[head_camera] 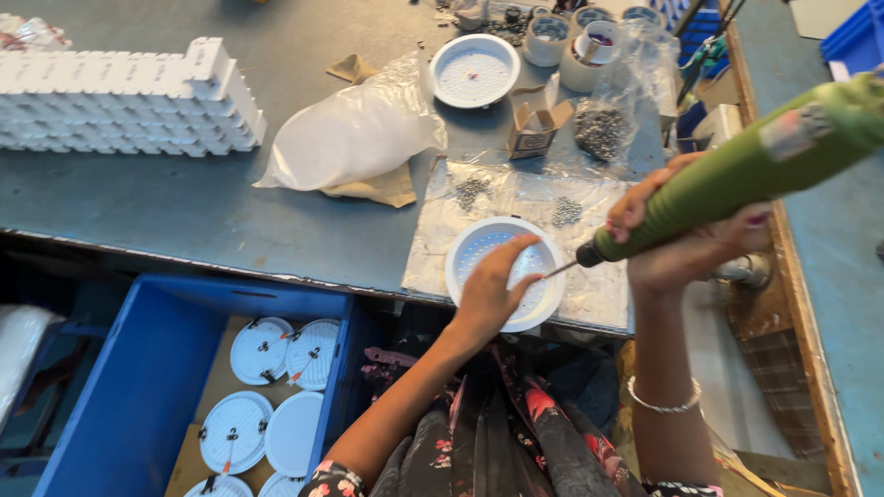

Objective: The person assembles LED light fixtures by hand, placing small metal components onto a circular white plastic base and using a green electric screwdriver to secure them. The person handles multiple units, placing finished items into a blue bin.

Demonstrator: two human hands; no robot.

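Nearest the person, below the tabletop edge, a blue crate holds several finished white round discs lying flat. The left hand rests on the white round housing, fingers pressing its perforated inner face and steadying it. The housing sits on a clear plastic sheet at the near edge of the grey tabletop. The right hand is clenched around a green electric screwdriver, whose bit tip meets the housing's inside, probably at a screw, though that spot is too small to tell. Small heaps of screws lie on the sheet. Farther back are a milky plastic bag, another white housing and stacked white parts.
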